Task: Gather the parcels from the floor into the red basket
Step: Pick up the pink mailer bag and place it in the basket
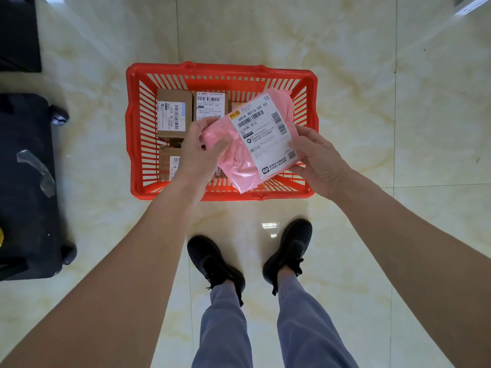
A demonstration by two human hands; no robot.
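A pink plastic parcel [239, 155] with a white shipping label hangs tilted over the red basket [132, 134] on the floor. My left hand [199, 152] pinches its left edge, thumb on top. My right hand [316, 160] grips its right edge, fingers beneath the bag. Inside the basket lie a brown box [174, 112] at the left, a labelled box [210, 104] beside it, and another box [170, 163] nearer me, partly hidden by my left hand.
A black wheeled suitcase [24, 187] lies on the floor at the left. A dark object [18, 33] stands at the top left. My two black shoes [215, 261] stand on the glossy tiles just in front of the basket.
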